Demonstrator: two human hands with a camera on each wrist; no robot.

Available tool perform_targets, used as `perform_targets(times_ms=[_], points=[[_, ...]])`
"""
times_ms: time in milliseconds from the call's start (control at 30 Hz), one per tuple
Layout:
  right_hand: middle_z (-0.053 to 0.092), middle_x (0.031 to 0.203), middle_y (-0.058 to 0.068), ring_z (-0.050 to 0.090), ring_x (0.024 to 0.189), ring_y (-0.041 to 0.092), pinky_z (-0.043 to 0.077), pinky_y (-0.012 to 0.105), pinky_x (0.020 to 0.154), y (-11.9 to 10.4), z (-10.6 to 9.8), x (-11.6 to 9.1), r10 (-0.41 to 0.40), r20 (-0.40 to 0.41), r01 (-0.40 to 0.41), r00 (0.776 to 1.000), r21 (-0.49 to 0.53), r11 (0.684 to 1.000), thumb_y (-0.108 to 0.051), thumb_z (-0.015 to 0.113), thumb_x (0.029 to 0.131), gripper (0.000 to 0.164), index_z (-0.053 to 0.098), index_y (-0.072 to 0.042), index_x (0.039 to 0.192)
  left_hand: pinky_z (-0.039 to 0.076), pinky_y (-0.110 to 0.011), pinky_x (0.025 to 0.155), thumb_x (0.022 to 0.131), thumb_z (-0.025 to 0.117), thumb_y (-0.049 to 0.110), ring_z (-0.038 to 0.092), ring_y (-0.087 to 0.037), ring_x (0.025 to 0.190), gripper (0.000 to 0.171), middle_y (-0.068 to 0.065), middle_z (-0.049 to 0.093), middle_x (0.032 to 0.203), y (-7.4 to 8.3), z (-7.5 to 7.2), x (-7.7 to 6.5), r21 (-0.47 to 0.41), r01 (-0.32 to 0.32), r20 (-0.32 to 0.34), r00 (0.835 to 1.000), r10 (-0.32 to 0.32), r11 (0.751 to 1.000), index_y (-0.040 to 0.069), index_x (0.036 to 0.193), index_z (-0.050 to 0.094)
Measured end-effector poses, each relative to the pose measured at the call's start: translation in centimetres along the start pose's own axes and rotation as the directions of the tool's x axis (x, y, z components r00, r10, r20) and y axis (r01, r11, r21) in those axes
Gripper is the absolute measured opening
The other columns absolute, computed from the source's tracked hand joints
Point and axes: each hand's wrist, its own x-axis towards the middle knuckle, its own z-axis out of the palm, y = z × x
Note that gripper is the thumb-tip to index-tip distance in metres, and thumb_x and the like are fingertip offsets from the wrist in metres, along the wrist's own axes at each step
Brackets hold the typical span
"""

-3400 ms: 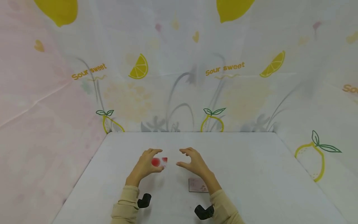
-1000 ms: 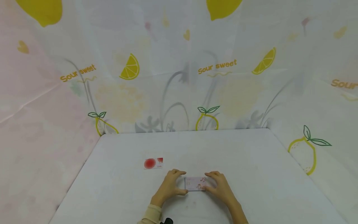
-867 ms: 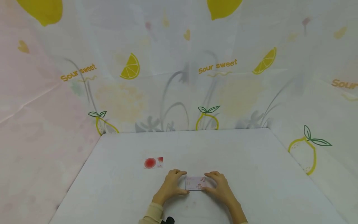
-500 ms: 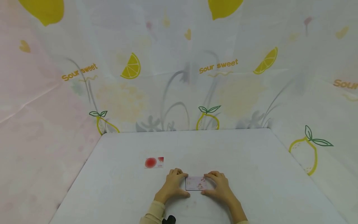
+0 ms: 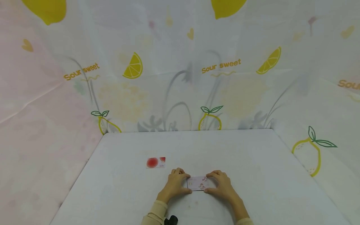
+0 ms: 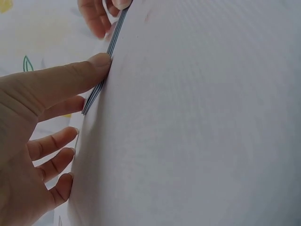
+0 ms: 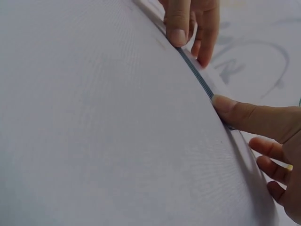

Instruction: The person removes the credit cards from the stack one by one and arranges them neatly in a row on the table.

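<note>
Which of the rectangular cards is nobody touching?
The white rectangular card with the red disc, lying apart on the white table; the left hand and right hand hold the pale pink card stack.

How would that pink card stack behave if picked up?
The pink card stack seems fairly stiff: it looks straight edge-on. Its layered side suggests it might slide apart if pushed unevenly. Thin and flat, it's unlikely to roll.
</note>
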Motion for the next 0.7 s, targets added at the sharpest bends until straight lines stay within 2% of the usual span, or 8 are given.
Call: perform_targets(times_ms=[300,400,433,533,633,700], points=[[0.052,0.105,0.007,0.044,0.098,0.032,0.030,0.057,0.079,-0.58,-0.25,0.54,0.024,0.055,-0.024,0.998,0.000,1.000,-0.037,0.080,0.056,0.050,0.063,-0.015,0.098,0.035,-0.041,0.075,0.059,0.080,0.031,0.040,-0.023,0.093,0.048,-0.006,0.047,0.098,0.24,0.01,0.23,-0.032,0.034,0.012,0.999,-0.033,0.999,0.010,0.098,0.064],[0.052,0.106,0.007,0.043,0.100,0.034,0.028,0.059,0.081,-0.59,-0.20,0.68,0.041,0.068,-0.042,0.997,0.012,0.999,-0.035,0.080,0.055,0.049,0.061,-0.016,0.096,0.035,-0.041,0.073,0.059,0.081,0.029,0.040,-0.024,0.091,0.048,-0.008,0.046,0.096,0.28,-0.04,0.22,-0.053,0.014,-0.005,1.000,-0.014,0.998,0.008,0.097,0.063],[0.053,0.105,0.007,0.044,0.100,0.033,0.028,0.060,0.082,-0.60,-0.20,0.76,0.046,0.072,-0.048,0.996,0.016,0.999,-0.035,0.080,0.054,0.049,0.061,-0.016,0.096,0.035,-0.040,0.071,0.060,0.080,0.033,0.039,-0.023,0.090,0.048,-0.007,0.046,0.095,-0.01,0.20,0.23,-0.046,-0.016,-0.028,1.000,0.014,0.999,0.008,0.098,0.063],[0.054,0.103,0.005,0.044,0.097,0.030,0.028,0.060,0.082,-0.61,-0.18,0.86,0.057,0.074,-0.059,0.996,0.022,0.998,-0.034,0.081,0.053,0.051,0.059,-0.017,0.095,0.034,-0.039,0.068,0.060,0.080,0.033,0.038,-0.023,0.088,0.049,-0.007,0.045,0.093,-0.01,0.13,0.12,-0.056,-0.044,-0.044,0.998,0.042,0.997,0.008,0.099,0.063],[0.053,0.099,0.002,0.045,0.094,0.026,0.030,0.059,0.081,-0.64,-0.18,0.91,0.059,0.069,-0.060,0.996,0.020,0.998,-0.034,0.082,0.051,0.052,0.057,-0.017,0.095,0.033,-0.038,0.067,0.059,0.080,0.032,0.039,-0.023,0.088,0.050,-0.006,0.045,0.093,0.01,0.15,0.15,-0.052,-0.036,-0.042,0.999,0.034,0.998,0.010,0.101,0.063],[0.053,0.097,0.001,0.045,0.093,0.025,0.030,0.058,0.080,-0.67,-0.16,0.93,0.060,0.064,-0.061,0.996,0.018,0.998,-0.033,0.082,0.051,0.052,0.056,-0.018,0.094,0.033,-0.038,0.068,0.058,0.081,0.028,0.040,-0.023,0.089,0.050,-0.006,0.046,0.093,0.35,-0.10,0.16,-0.057,0.002,-0.015,1.000,-0.003,0.998,0.010,0.102,0.063]])
